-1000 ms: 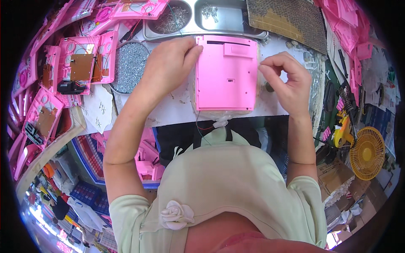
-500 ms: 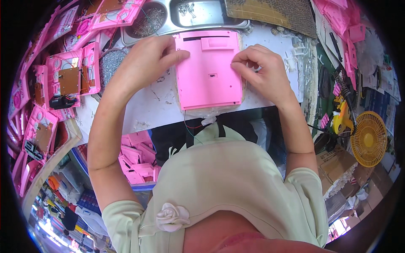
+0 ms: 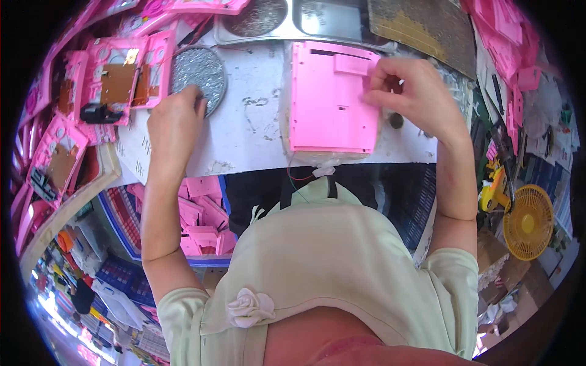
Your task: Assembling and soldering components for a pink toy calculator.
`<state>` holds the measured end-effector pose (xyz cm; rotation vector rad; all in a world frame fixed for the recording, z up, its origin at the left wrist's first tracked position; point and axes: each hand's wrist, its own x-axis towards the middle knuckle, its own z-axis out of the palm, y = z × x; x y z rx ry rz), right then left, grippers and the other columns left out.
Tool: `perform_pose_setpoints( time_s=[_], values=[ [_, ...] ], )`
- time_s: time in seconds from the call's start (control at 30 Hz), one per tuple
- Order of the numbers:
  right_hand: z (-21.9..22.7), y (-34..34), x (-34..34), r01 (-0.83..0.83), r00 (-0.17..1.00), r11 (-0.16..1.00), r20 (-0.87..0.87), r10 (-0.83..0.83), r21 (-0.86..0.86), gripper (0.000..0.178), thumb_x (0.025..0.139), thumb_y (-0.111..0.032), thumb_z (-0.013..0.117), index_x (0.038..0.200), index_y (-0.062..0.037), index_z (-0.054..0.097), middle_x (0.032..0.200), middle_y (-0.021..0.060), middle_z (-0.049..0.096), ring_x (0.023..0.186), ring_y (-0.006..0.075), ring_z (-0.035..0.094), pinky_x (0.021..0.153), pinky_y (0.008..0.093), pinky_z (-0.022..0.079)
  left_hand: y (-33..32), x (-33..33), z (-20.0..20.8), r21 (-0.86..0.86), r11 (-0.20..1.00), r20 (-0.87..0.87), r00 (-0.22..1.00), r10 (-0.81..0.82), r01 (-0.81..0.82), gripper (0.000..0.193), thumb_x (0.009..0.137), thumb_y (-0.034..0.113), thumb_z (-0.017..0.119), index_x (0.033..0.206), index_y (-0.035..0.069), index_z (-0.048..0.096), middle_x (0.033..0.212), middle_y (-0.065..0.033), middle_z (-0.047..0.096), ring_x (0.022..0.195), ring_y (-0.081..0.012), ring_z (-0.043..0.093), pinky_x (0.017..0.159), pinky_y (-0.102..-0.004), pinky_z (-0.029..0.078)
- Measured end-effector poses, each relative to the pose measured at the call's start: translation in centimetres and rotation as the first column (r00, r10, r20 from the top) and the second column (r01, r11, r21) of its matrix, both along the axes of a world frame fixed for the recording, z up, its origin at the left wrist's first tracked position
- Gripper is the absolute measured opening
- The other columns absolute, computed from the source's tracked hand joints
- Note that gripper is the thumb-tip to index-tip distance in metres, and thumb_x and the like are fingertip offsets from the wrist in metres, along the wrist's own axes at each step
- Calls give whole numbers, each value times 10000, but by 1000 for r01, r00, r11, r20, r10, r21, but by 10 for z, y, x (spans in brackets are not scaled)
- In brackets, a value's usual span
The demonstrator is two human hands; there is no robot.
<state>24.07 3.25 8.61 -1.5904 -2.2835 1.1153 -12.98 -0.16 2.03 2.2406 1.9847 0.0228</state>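
A flat pink plastic casing [image 3: 317,110] lies on the white worktop, with a slot along its far edge and a small opening near its middle. At its right edge is my right hand [image 3: 412,94], thumb and fingers curled together; whether they grip the casing or a small part is hidden. My left hand [image 3: 174,122] reaches the near rim of a round dish of small silvery screws [image 3: 198,73]. Its fingertips are drawn together over the screws, and what they hold cannot be made out. Thin wires [image 3: 293,174] hang from the casing's near edge.
Open pink casings with brown boards [image 3: 116,82] crowd the left side. A metal tray with round and square wells [image 3: 290,36] stands behind the casing. Below the worktop sits a blue-edged crate of pink parts [image 3: 207,219]. At right is a yellow fan [image 3: 528,222].
My left hand has left the casing's upper left corner and moved left to the screw dish. My right hand stays by the casing's right edge. The whole view has shifted slightly.
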Motion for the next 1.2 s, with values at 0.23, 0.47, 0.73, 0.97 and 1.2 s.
perform_pose_setpoints(
  time_s=[0.23,0.47,0.73,0.97,1.2],
  values=[
    [-34,41,-146,-443,887,679,176,428,585,64,808,-92,704,870,-79,709,934,69,690,1003,287,641,851,432,555,-3,-6,-8,85,990,183,979,93,-110,170,941,240,707,948,70,716,748,-120,702,687,-300,686,646,-410,512],
    [-57,65,-232,-695,719,548,423,552,466,116,783,-162,715,854,-101,783,912,87,758,947,248,710,756,415,573,-14,-12,-17,204,962,401,912,85,-180,159,935,209,701,984,61,730,859,-159,734,776,-350,711,704,-435,540],
    [-47,65,-239,-641,767,596,413,490,483,167,833,-223,686,884,-91,776,940,95,754,957,262,701,727,417,547,-14,-10,-22,217,948,517,851,90,-232,143,947,135,700,1006,7,721,874,-148,741,718,-277,705,678,-357,529],
    [-19,5,-65,-235,936,758,-68,345,608,118,824,-106,730,926,-66,685,900,61,676,891,261,620,779,404,498,-43,59,3,105,994,775,625,-93,18,30,915,4,705,935,-5,685,867,-33,652,689,-73,542,614,-223,424],
    [-55,-75,16,65,964,893,-260,60,446,143,777,-44,791,910,-40,738,865,71,685,844,257,605,749,356,501,-59,117,6,99,978,844,504,-181,185,76,882,-25,719,945,-2,684,859,-61,656,650,-120,556,577,-245,437]
  ],
)
